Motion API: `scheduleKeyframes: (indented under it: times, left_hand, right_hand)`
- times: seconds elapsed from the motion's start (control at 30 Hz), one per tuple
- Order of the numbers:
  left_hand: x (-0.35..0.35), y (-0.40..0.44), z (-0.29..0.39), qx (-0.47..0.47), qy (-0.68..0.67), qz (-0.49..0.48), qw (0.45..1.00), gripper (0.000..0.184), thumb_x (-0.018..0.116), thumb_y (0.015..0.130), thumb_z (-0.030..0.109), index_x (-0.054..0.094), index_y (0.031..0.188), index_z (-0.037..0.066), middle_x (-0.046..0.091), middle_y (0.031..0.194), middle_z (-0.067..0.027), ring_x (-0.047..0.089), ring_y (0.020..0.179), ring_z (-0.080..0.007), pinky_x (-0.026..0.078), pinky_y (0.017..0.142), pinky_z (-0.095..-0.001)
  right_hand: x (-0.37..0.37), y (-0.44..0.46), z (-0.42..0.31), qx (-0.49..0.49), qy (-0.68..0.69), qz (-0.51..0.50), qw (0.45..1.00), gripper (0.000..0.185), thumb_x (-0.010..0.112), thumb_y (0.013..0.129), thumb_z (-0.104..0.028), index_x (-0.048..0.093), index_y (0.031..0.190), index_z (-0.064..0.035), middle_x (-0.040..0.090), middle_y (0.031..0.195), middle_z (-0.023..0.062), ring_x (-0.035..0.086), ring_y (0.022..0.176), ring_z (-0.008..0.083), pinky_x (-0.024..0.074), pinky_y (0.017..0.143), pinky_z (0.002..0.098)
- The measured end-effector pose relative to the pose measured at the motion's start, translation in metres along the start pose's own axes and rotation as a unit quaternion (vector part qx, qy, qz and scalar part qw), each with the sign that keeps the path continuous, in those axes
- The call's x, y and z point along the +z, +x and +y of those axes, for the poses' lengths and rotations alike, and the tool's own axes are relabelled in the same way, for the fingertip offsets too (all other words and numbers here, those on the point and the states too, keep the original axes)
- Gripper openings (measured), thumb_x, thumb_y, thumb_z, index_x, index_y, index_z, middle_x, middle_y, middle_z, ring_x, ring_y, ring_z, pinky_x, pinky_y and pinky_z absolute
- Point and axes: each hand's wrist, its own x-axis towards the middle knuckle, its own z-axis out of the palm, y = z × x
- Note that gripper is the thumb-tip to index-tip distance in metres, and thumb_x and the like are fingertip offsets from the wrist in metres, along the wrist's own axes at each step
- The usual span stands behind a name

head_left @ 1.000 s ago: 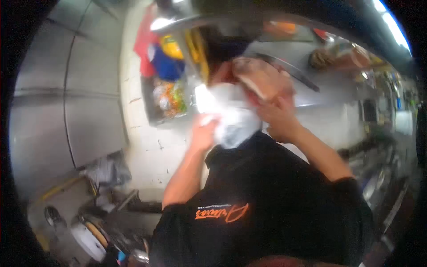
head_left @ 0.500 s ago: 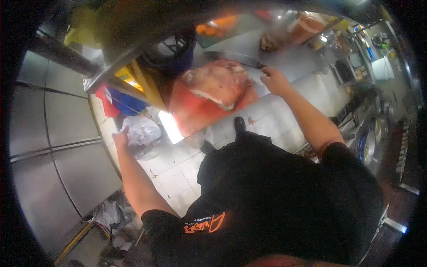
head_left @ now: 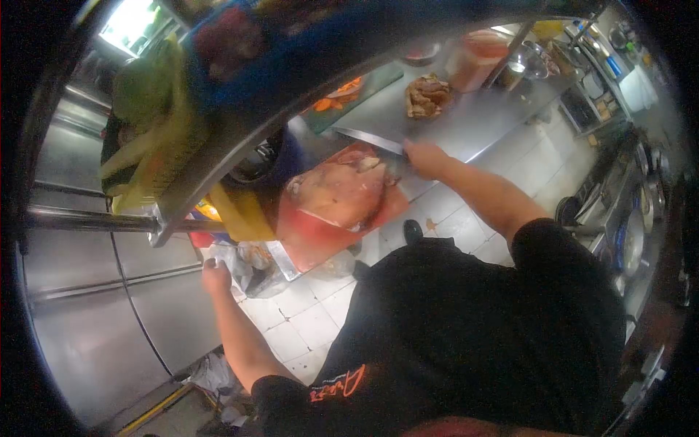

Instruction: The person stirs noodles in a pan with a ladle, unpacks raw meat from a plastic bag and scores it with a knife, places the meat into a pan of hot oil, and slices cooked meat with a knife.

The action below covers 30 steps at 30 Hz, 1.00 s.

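Observation:
A large piece of raw meat [head_left: 338, 191] lies on a red cutting board [head_left: 309, 244] on the steel counter. Beyond the board's far right side, my right hand [head_left: 426, 159] is closed round the handle end of a long knife [head_left: 371, 138], whose blade points left over the counter. At the left, my left hand [head_left: 215, 275] is closed on the edge of a clear plastic bag [head_left: 251, 273], which hangs beside the board's near left corner.
Behind the board are a green board [head_left: 357, 98] with orange pieces, a brown piece of meat [head_left: 428, 96] and a dark round container [head_left: 255, 160]. An overhead shelf [head_left: 240, 124] crosses the upper left. Steel doors [head_left: 80, 328] stand at the left.
The meat was raised in front of me and now lies on the red board. My right hand has moved onto the knife. My left hand has moved left with the bag.

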Motion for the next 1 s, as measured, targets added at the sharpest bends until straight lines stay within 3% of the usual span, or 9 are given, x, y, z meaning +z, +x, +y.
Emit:
scheduleKeyframes:
  times: [0.1, 0.23, 0.4, 0.47, 0.5, 0.6, 0.7, 0.8, 1.0]
  left_hand:
    - [-0.014, -0.073, 0.068, 0.036, -0.25, 0.134, 0.958, 0.023, 0.067, 0.087, 0.02, 0.069, 0.096, -0.001, 0.072, 0.088, -0.0177, 0.069, 0.082, -0.0327, 0.053, 0.077, -0.0419]
    - [-0.018, -0.171, 0.159, 0.257, -0.293, 0.055, 0.919, 0.021, 0.073, 0.083, 0.016, 0.069, 0.094, 0.0, 0.071, 0.09, -0.0165, 0.068, 0.082, -0.032, 0.053, 0.077, -0.0406]
    - [-0.004, -0.128, 0.247, 0.399, -0.261, -0.047, 0.878, 0.076, 0.084, 0.072, 0.028, 0.054, 0.137, 0.001, 0.049, 0.146, -0.0206, 0.044, 0.138, -0.0356, 0.036, 0.114, -0.0413]
    - [0.003, -0.106, 0.259, 0.465, -0.236, -0.062, 0.851, 0.086, 0.086, 0.068, 0.037, 0.052, 0.139, 0.003, 0.047, 0.147, -0.0195, 0.041, 0.138, -0.0361, 0.035, 0.114, -0.0444]
    - [0.006, -0.101, 0.261, 0.498, -0.224, -0.07, 0.835, 0.091, 0.086, 0.066, 0.042, 0.051, 0.14, 0.003, 0.046, 0.148, -0.0189, 0.04, 0.139, -0.0364, 0.034, 0.114, -0.046]
    - [0.02, -0.101, 0.253, 0.453, -0.211, -0.094, 0.861, 0.094, 0.087, 0.062, 0.049, 0.053, 0.137, 0.004, 0.049, 0.144, -0.0169, 0.04, 0.138, -0.0358, 0.034, 0.114, -0.0446]
    - [0.001, -0.124, 0.267, 0.429, -0.205, -0.042, 0.879, 0.083, 0.091, 0.06, 0.036, 0.059, 0.129, 0.003, 0.056, 0.137, -0.0177, 0.05, 0.13, -0.0329, 0.039, 0.111, -0.0406]
    - [0.014, -0.145, 0.259, 0.32, -0.323, -0.111, 0.884, 0.072, 0.092, 0.062, 0.037, 0.062, 0.119, 0.003, 0.063, 0.124, -0.0152, 0.058, 0.118, -0.0306, 0.045, 0.103, -0.0397]
    - [-0.01, -0.105, 0.255, 0.329, -0.399, 0.05, 0.855, 0.044, 0.079, 0.078, 0.018, 0.059, 0.114, 0.002, 0.06, 0.121, -0.0185, 0.059, 0.11, -0.0341, 0.05, 0.091, -0.0399]
  right_hand:
    - [-0.003, -0.016, 0.005, 0.005, 0.026, -0.002, 1.0, 0.035, 0.062, 0.088, -0.025, 0.061, 0.116, -0.0046, 0.068, 0.094, 0.0215, 0.067, 0.089, 0.0385, 0.0517, 0.078, 0.048]
    - [-0.064, -0.092, -0.035, 0.084, 0.279, -0.007, 0.957, 0.032, 0.06, 0.091, -0.029, 0.065, 0.107, -0.0016, 0.069, 0.092, 0.0225, 0.067, 0.088, 0.0393, 0.0521, 0.078, 0.0459]
    - [-0.068, -0.135, -0.068, 0.074, 0.275, -0.118, 0.951, 0.032, 0.056, 0.093, -0.029, 0.066, 0.105, -0.0008, 0.067, 0.096, 0.026, 0.066, 0.092, 0.0409, 0.05, 0.081, 0.0475]
    - [-0.066, -0.14, -0.089, 0.086, 0.28, -0.15, 0.944, 0.032, 0.055, 0.093, -0.029, 0.065, 0.106, -0.0011, 0.067, 0.095, 0.0269, 0.065, 0.092, 0.0423, 0.0492, 0.081, 0.0489]
    - [-0.061, -0.145, -0.097, 0.006, 0.259, -0.071, 0.963, 0.032, 0.053, 0.094, -0.027, 0.062, 0.111, -0.0013, 0.067, 0.091, 0.0264, 0.064, 0.089, 0.046, 0.0498, 0.079, 0.0514]
    - [-0.055, -0.155, -0.117, -0.003, 0.297, -0.066, 0.952, 0.027, 0.053, 0.096, -0.025, 0.062, 0.109, -0.0027, 0.067, 0.092, 0.0199, 0.066, 0.088, 0.0341, 0.0505, 0.079, 0.0437]
    - [-0.049, -0.163, -0.13, 0.008, 0.161, -0.101, 0.982, 0.028, 0.051, 0.098, -0.025, 0.06, 0.112, -0.0034, 0.065, 0.094, 0.025, 0.063, 0.091, 0.0432, 0.0497, 0.082, 0.0502]
    - [-0.038, -0.165, -0.137, 0.02, 0.125, -0.108, 0.986, 0.026, 0.05, 0.098, -0.026, 0.061, 0.109, -0.0045, 0.066, 0.097, 0.0263, 0.062, 0.094, 0.0459, 0.0485, 0.083, 0.0538]
    - [-0.044, -0.163, -0.14, -0.023, 0.043, -0.117, 0.992, 0.03, 0.05, 0.098, -0.024, 0.052, 0.116, -0.0014, 0.069, 0.088, 0.0225, 0.067, 0.082, 0.0447, 0.0516, 0.072, 0.0566]
